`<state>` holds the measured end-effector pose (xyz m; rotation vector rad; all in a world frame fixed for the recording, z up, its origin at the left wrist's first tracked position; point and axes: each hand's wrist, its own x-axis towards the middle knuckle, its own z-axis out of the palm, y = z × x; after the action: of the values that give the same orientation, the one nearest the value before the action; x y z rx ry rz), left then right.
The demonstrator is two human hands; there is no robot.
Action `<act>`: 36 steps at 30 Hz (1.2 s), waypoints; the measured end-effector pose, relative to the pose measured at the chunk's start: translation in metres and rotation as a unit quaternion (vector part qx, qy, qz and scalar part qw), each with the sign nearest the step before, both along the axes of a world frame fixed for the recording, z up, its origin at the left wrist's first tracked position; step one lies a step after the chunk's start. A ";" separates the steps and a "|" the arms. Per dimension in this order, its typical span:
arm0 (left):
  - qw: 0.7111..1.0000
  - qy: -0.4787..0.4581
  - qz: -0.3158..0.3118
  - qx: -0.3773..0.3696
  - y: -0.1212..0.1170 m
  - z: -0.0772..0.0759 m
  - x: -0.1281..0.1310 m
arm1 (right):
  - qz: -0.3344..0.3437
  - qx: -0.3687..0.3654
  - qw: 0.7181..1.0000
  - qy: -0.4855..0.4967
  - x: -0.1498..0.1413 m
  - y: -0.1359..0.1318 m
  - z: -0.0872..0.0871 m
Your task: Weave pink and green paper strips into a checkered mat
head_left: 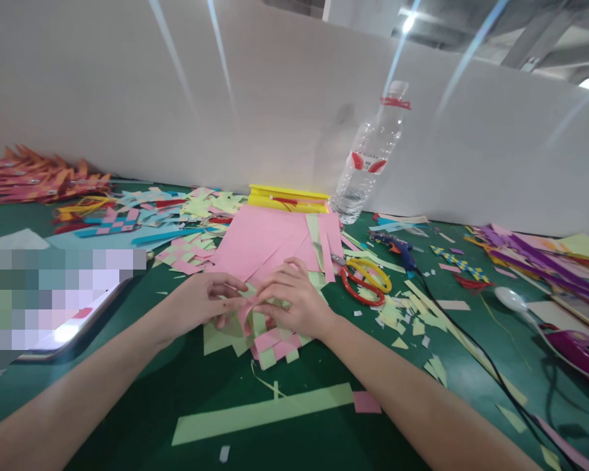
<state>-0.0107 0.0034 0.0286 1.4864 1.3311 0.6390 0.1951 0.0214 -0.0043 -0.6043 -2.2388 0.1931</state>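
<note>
The left hand (201,304) and the right hand (297,297) have fingers clamped on a woven pink-and-pale-green paper piece (277,345) (red-and-yellow-handled metal scissors (366,280) lie near).

A craft workshop, probably: paper scraps (392,315), scissors (345,277), glue gun (396,246), green table (142,399).

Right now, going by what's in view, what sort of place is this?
Probably a paper-craft workspace, perhaps a workshop or classroom: woven pink and pale-green paper, scissors and scattered paper scraps on the green table suggest it.
</note>
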 end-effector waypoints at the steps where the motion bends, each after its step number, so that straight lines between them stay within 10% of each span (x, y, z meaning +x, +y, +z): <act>1: 1.000 -0.007 -0.008 -0.014 0.000 -0.001 0.000 | 0.003 0.001 1.000 0.002 0.000 0.000 0.000; 36: 0.991 0.014 -0.135 -0.002 -0.010 -0.010 0.017 | 0.014 0.023 1.000 -0.011 -0.002 0.000 -0.002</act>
<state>0.0067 -0.0066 0.0188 1.6414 1.1236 0.4411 0.1930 0.0214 -0.0063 -0.5525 -2.2669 0.1499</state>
